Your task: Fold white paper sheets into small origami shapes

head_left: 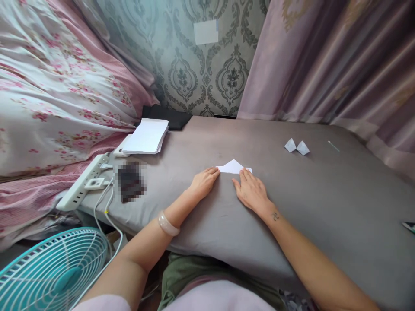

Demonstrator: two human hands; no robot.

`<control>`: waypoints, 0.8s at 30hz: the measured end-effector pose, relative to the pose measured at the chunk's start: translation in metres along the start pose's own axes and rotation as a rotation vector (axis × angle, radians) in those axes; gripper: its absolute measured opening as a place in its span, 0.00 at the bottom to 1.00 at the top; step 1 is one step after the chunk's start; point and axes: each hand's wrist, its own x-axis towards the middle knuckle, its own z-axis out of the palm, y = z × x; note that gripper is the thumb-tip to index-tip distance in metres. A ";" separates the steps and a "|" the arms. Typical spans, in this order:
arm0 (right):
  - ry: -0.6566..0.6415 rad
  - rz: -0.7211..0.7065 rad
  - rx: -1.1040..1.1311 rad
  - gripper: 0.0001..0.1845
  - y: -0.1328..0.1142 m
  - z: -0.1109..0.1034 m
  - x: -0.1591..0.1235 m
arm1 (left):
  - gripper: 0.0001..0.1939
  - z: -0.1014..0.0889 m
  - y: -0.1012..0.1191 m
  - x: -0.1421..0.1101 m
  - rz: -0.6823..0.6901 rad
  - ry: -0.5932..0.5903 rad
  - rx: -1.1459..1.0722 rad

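Note:
A folded sheet of white paper (pixel 234 166) lies flat on the grey-covered table (pixel 207 138), its peak pointing away from me. At its left end rest the fingertips of my left hand (pixel 205 181), fingers stretched out and close together. My right hand (pixel 251 188) presses on its right part, fingers extended over the paper and thumb held apart. Part of the paper is hidden under the right fingers. Farther right stands a small folded white paper piece (pixel 297 147) with two pointed parts, touched by neither hand.
A stack of white paper (pixel 145 136) sits at the back left by a black flat item (pixel 175 117). Nearby are a white power strip (pixel 86 181) with cables and a blurred dark object (pixel 130 181). A turquoise fan (pixel 68 276) stands lower left. A thin white stick (pixel 333 146) lies right.

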 end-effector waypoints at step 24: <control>0.018 0.169 0.412 0.24 0.074 -0.013 0.030 | 0.16 -0.010 0.014 0.037 -0.073 0.128 0.032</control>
